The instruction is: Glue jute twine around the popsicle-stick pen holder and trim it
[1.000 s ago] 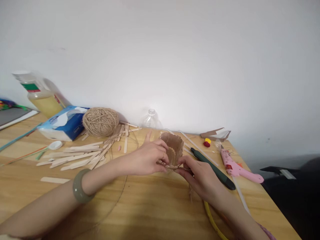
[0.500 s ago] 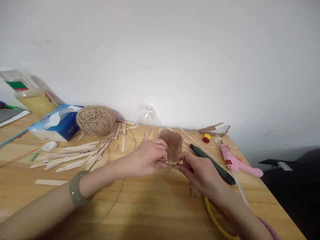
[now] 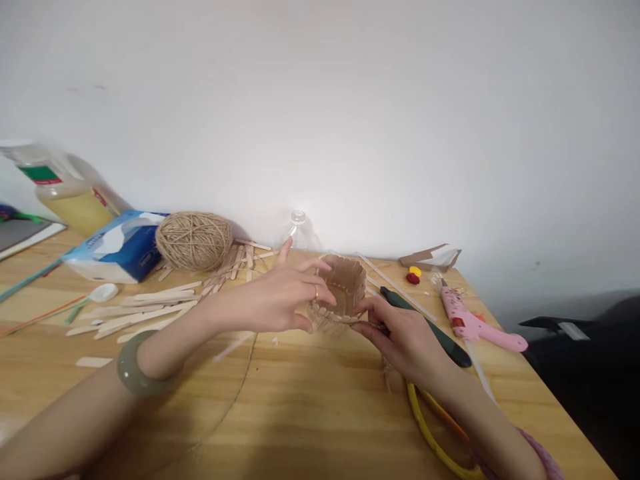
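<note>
The little brown basket (image 3: 347,275) is on or just above the middle of the wooden table (image 3: 320,420), with its mouth up and its bumpy rim in plain sight; I cannot tell if its bottom touches the wood; it looks light and stiff, not slippery, but its thin walls could crack or bend if squeezed hard; the best place to hold it seems to be low on its sides, or with a soft pinch on the rim; the right hand (image 3: 395,337) pinches the near right edge between thumb and finger; the left hand (image 3: 285,297) has let go, its fingers spread over the left rim, and I cannot tell if they touch it; inside the basket its brown walls and floor show; behind it, by the wall, stands a clear bottle (image 3: 298,230), and I cannot tell what is in it; to the left, past the ball of string (image 3: 194,241), a blue tissue box (image 3: 143,259) has a white tissue poking out; behind that, a big bottle (image 3: 75,208) holds yellow liquid.
</note>
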`<state>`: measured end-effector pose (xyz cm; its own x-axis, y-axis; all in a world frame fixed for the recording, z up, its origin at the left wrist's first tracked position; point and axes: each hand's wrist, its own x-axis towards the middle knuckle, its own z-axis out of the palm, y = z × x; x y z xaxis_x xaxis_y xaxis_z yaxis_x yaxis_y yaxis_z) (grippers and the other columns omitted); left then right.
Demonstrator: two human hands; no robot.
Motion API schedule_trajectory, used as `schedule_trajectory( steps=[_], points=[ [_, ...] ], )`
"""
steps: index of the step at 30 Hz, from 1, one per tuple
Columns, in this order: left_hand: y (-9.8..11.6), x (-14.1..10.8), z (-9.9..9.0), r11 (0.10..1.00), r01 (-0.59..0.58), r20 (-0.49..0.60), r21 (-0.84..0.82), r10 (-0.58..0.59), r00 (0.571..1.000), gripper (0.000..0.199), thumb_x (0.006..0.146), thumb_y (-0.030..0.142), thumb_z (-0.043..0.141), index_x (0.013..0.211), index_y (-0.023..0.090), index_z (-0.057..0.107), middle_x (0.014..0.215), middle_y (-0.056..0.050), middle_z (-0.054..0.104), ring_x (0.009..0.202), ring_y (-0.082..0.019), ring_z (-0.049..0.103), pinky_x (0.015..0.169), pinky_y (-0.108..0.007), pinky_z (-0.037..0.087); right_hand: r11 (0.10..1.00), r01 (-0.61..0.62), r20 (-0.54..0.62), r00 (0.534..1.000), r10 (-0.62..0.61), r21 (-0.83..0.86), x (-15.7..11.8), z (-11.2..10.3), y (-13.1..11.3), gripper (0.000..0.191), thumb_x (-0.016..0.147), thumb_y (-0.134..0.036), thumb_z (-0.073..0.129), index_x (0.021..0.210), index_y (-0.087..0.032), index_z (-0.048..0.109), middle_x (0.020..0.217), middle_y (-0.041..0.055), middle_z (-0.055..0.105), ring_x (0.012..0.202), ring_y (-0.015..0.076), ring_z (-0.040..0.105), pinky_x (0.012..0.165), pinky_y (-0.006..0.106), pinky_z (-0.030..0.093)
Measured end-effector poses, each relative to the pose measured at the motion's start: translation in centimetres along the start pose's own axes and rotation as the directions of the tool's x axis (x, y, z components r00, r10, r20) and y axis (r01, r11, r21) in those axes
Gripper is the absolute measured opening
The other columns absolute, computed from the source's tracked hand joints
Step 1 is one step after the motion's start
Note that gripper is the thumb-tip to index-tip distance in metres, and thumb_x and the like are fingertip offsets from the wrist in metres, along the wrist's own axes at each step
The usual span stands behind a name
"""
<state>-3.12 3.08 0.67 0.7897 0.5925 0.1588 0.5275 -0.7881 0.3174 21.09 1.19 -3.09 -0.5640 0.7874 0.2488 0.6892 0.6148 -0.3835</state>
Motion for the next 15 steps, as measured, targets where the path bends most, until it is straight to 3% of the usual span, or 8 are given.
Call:
schedule_trajectory(
  steps=[4, 11, 15],
  points=[
    [1.0, 1.0, 1.6, 1.000, -0.002, -0.101, 0.031, 0.005, 0.995, 0.041, 0.072, 0.043, 0.069, 0.103, 0.018, 0.061, 0.109, -0.008, 0.067, 0.119, -0.024, 0.048, 0.109, -0.055, -0.007, 1.000, -0.009, -0.026, 1.000, 0.009, 0.028, 0.0, 0.3, -0.3, 0.010, 0.089, -0.029, 0.050, 0.094, -0.021, 0.051, 0.065, -0.0032, 0.060, 0.054, 0.0113, 0.053, 0.051, 0.022, 0.036],
    [1.6, 1.5, 3.2, 0.999, 0.016, -0.086, 0.033, -0.013, 0.996, 0.018, 0.078, 0.030, 0.065, 0.089, 0.016, 0.064, 0.091, -0.005, 0.068, 0.100, -0.022, 0.056, 0.103, -0.053, 0.024, 0.987, 0.006, -0.044, 0.999, 0.001, 0.160, -0.1, 0.2, -1.5, 0.007, 0.088, -0.025, 0.050, 0.094, -0.022, 0.051, 0.080, 0.0000, 0.067, 0.068, 0.0115, 0.061, 0.058, 0.021, 0.046],
    [1.5, 1.2, 3.2, 0.999, 0.020, -0.081, 0.043, -0.016, 0.997, 0.016, 0.077, 0.031, 0.064, 0.086, 0.017, 0.064, 0.085, -0.004, 0.067, 0.095, -0.022, 0.055, 0.101, -0.052, 0.026, 0.978, 0.023, -0.078, 0.997, -0.007, 0.206, -0.1, 0.0, -1.8, 0.004, 0.089, -0.023, 0.048, 0.090, -0.022, 0.051, 0.080, 0.0008, 0.066, 0.070, 0.0123, 0.062, 0.063, 0.023, 0.048]
  ],
)
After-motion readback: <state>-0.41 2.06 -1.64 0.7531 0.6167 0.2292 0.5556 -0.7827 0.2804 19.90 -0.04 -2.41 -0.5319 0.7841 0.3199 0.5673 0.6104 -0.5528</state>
